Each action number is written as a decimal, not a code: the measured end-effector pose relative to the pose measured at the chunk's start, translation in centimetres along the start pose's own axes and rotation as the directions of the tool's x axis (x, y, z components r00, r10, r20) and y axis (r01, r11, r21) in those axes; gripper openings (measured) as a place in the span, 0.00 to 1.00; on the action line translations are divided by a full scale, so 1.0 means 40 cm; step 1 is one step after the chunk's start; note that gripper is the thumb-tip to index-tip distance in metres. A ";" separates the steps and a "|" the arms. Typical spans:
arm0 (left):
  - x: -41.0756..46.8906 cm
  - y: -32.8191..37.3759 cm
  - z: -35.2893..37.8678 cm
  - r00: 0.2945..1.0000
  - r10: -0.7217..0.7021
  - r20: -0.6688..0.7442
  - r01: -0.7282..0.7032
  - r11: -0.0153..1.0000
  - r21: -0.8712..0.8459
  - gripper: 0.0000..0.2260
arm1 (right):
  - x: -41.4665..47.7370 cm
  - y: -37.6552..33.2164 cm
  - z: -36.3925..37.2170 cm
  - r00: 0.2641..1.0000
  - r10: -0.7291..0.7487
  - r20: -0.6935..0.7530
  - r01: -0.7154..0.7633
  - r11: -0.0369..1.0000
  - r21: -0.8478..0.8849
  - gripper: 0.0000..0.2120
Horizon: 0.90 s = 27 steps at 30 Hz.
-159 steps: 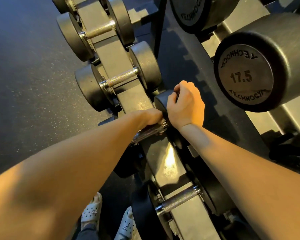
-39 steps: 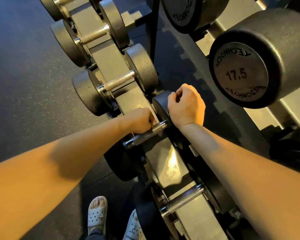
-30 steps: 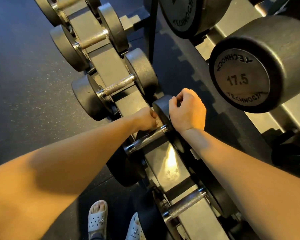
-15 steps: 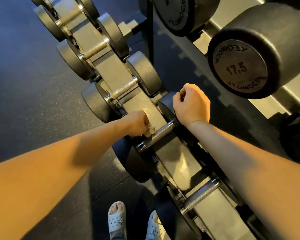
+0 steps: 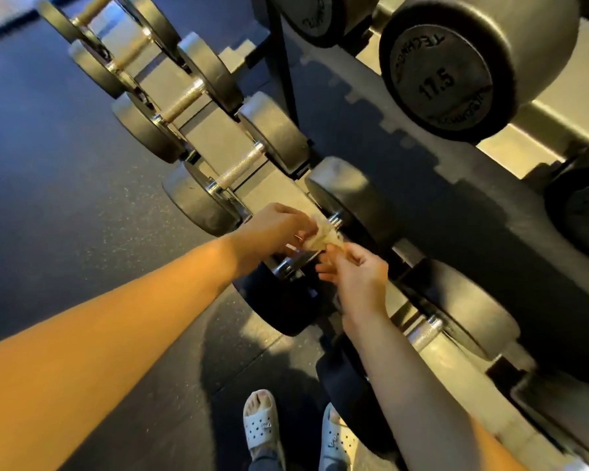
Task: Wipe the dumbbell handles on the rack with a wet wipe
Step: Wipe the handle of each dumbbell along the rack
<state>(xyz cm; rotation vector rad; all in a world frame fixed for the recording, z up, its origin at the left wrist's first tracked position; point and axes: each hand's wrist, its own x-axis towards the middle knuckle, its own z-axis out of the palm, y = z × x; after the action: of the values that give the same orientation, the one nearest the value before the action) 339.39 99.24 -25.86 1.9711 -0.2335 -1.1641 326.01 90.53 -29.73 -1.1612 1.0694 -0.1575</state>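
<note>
Right hand point(image 5: 357, 280), off the dumbbell head point(image 5: 351, 198), now pinches the wet wipe point(image 5: 322, 234) with left hand point(image 5: 272, 229).

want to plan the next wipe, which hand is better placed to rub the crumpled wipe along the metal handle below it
Left, probably. The left hand grips most of the crumpled pale wet wipe right above the shiny metal dumbbell handle; the right hand only pinches its edge.

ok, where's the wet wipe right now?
Head view, centre frame: the wet wipe is pinched between the left hand and the right hand, just above the chrome dumbbell handle, beside that dumbbell's far head.
</note>
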 end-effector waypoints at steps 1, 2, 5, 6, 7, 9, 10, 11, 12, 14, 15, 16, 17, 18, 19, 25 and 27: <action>0.004 -0.008 -0.002 0.991 0.050 -0.124 -0.034 0.991 0.127 0.08 | 0.014 0.003 0.006 0.993 0.108 -0.057 -0.103 0.991 0.089 0.07; 0.006 -0.020 -0.009 0.964 0.113 -0.242 -0.052 0.968 0.244 0.08 | 0.027 0.006 0.010 0.969 0.228 -0.093 -0.208 0.959 0.191 0.07; 0.007 -0.093 -0.038 0.884 0.160 -0.438 0.032 0.916 0.400 0.08 | 0.095 0.004 0.028 0.889 0.452 -0.081 -0.380 0.823 0.423 0.11; 0.005 -0.125 -0.039 0.866 0.145 -0.478 0.075 0.909 0.411 0.08 | 0.117 -0.003 0.039 0.885 0.456 -0.088 -0.372 0.809 0.455 0.12; 0.002 -0.157 -0.032 0.852 0.122 -0.509 0.107 0.911 0.398 0.09 | 0.137 -0.010 0.056 0.892 0.442 -0.091 -0.351 0.806 0.476 0.12; -0.004 -0.204 0.001 0.828 0.109 -0.550 0.102 0.936 0.338 0.12 | 0.159 -0.022 0.094 0.914 0.398 -0.074 -0.316 0.815 0.485 0.14; -0.008 -0.215 0.017 0.805 0.127 -0.579 0.081 0.944 0.320 0.12 | 0.161 -0.019 0.105 0.920 0.385 -0.074 -0.307 0.824 0.476 0.15; -0.008 -0.221 0.028 0.774 0.153 -0.614 0.063 0.947 0.315 0.13 | 0.163 -0.012 0.110 0.923 0.379 -0.072 -0.303 0.827 0.473 0.16; -0.008 -0.221 0.032 0.752 0.170 -0.637 0.059 0.945 0.322 0.13 | 0.163 -0.003 0.109 0.928 0.367 -0.068 -0.298 0.839 0.455 0.16; -0.011 -0.217 0.031 0.746 0.182 -0.640 0.069 0.936 0.346 0.14 | 0.160 0.025 0.097 0.943 0.329 -0.056 -0.285 0.882 0.375 0.14; -0.013 -0.216 0.030 0.750 0.196 -0.632 0.064 0.929 0.364 0.14 | 0.159 0.037 0.089 0.947 0.316 -0.054 -0.286 0.908 0.305 0.13; -0.014 -0.215 0.030 0.753 0.207 -0.625 0.059 0.924 0.377 0.13 | 0.159 0.046 0.082 0.951 0.304 -0.054 -0.285 0.932 0.222 0.13; -0.015 -0.214 0.030 0.751 0.213 -0.625 0.056 0.922 0.382 0.12 | 0.164 0.049 0.080 0.955 0.291 -0.057 -0.280 0.947 0.158 0.13; -0.016 -0.216 0.031 0.748 0.215 -0.628 0.054 0.923 0.380 0.12 | 0.171 0.046 0.079 0.958 0.281 -0.061 -0.272 0.954 0.124 0.12; -0.016 -0.217 0.031 0.746 0.215 -0.630 0.050 0.926 0.375 0.11 | 0.177 0.040 0.082 0.960 0.273 -0.063 -0.264 0.956 0.126 0.11; -0.019 -0.216 0.032 0.761 0.202 -0.616 0.065 0.922 0.383 0.12 | 0.142 0.051 0.109 0.964 0.212 -0.160 -0.198 0.975 0.096 0.10; -0.017 -0.216 0.032 0.761 0.202 -0.617 0.067 0.921 0.385 0.12 | 0.114 0.087 0.103 0.971 0.202 -0.132 -0.209 0.977 -0.046 0.06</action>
<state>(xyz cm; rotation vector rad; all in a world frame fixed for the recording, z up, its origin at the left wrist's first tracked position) 335.99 104.50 -31.96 2.5683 -0.1719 -0.3277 330.11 92.09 -35.28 -1.0969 1.3071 -0.0365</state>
